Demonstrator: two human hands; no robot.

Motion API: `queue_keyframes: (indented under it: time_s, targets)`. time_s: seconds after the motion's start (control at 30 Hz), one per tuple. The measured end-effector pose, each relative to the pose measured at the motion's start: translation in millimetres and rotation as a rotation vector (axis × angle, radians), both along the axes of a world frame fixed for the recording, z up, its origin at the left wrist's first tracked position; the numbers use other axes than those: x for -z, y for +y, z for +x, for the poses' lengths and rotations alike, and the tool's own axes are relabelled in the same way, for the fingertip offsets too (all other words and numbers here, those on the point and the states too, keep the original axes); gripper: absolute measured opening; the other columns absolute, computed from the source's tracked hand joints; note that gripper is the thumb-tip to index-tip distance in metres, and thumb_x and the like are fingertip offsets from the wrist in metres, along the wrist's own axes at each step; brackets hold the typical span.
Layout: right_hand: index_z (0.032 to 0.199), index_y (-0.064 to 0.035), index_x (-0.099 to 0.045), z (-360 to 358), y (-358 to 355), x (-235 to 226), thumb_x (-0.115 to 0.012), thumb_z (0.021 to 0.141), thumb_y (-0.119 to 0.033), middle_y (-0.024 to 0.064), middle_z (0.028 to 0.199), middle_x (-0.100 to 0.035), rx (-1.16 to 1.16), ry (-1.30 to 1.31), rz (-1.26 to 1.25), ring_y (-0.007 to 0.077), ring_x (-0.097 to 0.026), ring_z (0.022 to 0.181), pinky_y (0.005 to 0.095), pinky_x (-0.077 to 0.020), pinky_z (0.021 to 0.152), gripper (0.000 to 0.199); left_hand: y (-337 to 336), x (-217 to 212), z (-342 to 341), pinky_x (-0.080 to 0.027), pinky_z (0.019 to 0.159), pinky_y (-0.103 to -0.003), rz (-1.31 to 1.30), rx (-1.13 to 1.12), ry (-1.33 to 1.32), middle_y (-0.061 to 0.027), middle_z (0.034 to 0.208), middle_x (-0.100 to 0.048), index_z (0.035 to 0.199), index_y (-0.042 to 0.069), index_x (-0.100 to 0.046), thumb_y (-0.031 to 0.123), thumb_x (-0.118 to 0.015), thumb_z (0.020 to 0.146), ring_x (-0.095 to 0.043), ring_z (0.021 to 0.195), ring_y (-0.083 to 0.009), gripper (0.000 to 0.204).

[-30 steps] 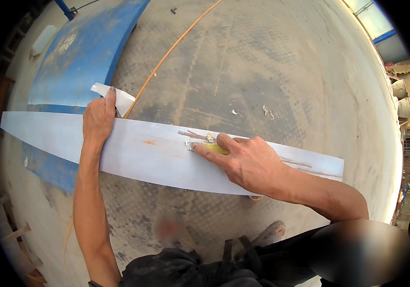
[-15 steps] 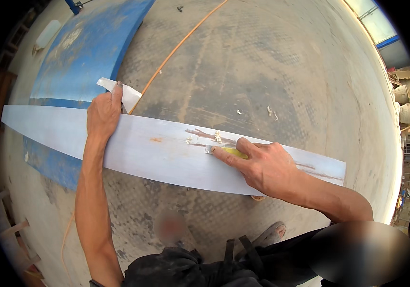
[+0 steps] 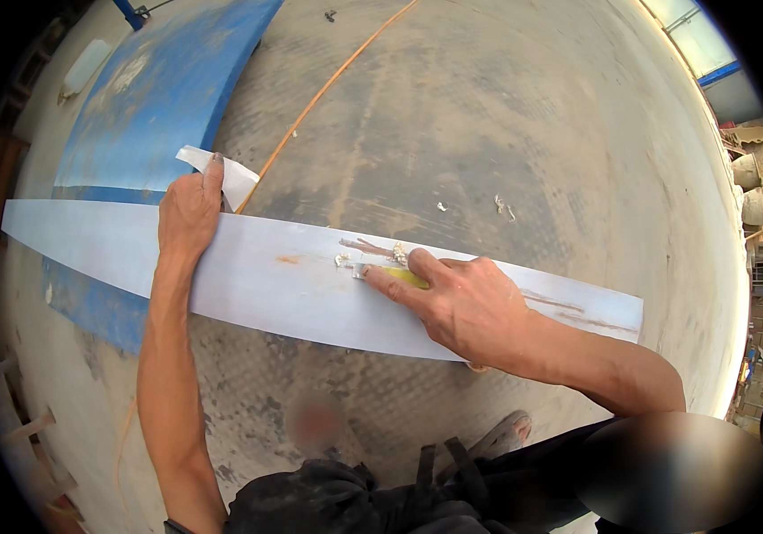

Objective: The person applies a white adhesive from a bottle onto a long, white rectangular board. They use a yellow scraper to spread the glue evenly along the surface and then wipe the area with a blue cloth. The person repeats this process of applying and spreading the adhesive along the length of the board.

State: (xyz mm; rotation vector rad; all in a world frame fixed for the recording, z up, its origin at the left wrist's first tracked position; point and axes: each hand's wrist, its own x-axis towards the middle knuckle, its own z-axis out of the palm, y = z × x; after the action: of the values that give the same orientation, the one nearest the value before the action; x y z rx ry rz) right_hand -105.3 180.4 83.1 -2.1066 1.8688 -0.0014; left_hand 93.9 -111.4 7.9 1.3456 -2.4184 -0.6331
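Long pale panel (image 3: pixel 248 276) lying flat across a concrete floor (image 3: pixel 506 133), two hands working on it.

Right hand (image 3: pixel 470 307): fingers pressed together, flat on a small yellow scraper (image 3: pixel 404 278) against the panel's top face, w/ flakes of scraped material (image 3: pixel 373 254) just ahead of the tip. Left hand (image 3: pixel 187 209): fingers curled over the panel's far edge, thumb side pinning a piece of white paper (image 3: pixel 221 173) (abrasive sheet or rag, can't tell). Panel looks thin, smooth, probably light but floppy over its length; best held at the edges w/ both hands well apart. Its left end overlaps a blue curved sheet (image 3: pixel 146 98). Count: 1 panel, 1 scraper, 1 paper, 1 blue sheet, 1 orange cable (image 3: pixel 328 84), 2 hands.
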Motion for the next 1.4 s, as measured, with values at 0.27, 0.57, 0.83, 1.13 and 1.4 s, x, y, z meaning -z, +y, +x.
queue_keyframes:
  time_s: [0.27,0.57,0.83,1.13,1.4]
  targets:
    - [0.147,-0.0126,-0.051,-10.6,12.2,-3.8,-0.061,0.090,-0.009,0.0145,0.106,-0.061,-0.003,0.021,0.031,0.0274,-0.071,0.075,0.0392,-0.0555,0.056,0.058,1.9,-5.4,-0.4,-0.045,0.065,-0.052,-0.002,-0.007,-0.012,-0.0270,0.064,-0.059,0.064,-0.007,-0.059,0.051,-0.040,0.107,-0.058,0.063,-0.0448,0.074]
    - [0.148,-0.0119,-0.049,-14.4,15.5,-1.4,-0.060,0.091,-0.007,0.0157,0.108,-0.061,-0.015,0.022,0.011,0.0279,-0.071,0.074,0.0391,-0.0567,0.059,0.058,-0.3,-1.8,1.5,-0.045,0.065,-0.052,0.002,-0.009,0.013,-0.0281,0.065,-0.058,0.066,-0.007,-0.060,0.051,-0.040,0.107,-0.058,0.064,-0.0463,0.074]
    - [0.147,-0.0135,-0.050,-10.3,5.8,-3.5,-0.061,0.090,-0.008,0.0163,0.110,-0.061,-0.010,0.048,0.039,0.0273,-0.072,0.082,0.0389,-0.0573,0.059,0.058,0.0,-1.7,3.4,-0.045,0.066,-0.053,-0.003,0.018,0.011,-0.0294,0.068,-0.060,0.066,-0.007,-0.061,0.050,-0.041,0.107,-0.059,0.066,-0.0469,0.073]
    - [0.147,-0.0138,-0.050,1.2,-11.6,0.9,-0.062,0.089,-0.007,0.0142,0.108,-0.061,-0.029,0.037,-0.008,0.0268,-0.072,0.081,0.0382,-0.0571,0.059,0.059,0.1,-0.1,4.5,-0.046,0.069,-0.053,0.008,0.021,0.015,-0.0283,0.071,-0.063,0.068,-0.007,-0.063,0.052,-0.040,0.107,-0.061,0.071,-0.0481,0.073]
    - [0.146,-0.0126,-0.052,5.7,-18.3,-2.2,-0.061,0.090,-0.006,0.0146,0.108,-0.061,0.005,0.025,-0.004,0.0270,-0.072,0.078,0.0382,-0.0571,0.059,0.058,-2.4,-0.8,1.6,-0.046,0.068,-0.054,-0.015,0.031,-0.011,-0.0292,0.071,-0.063,0.070,-0.007,-0.064,0.052,-0.040,0.107,-0.061,0.072,-0.0495,0.073]
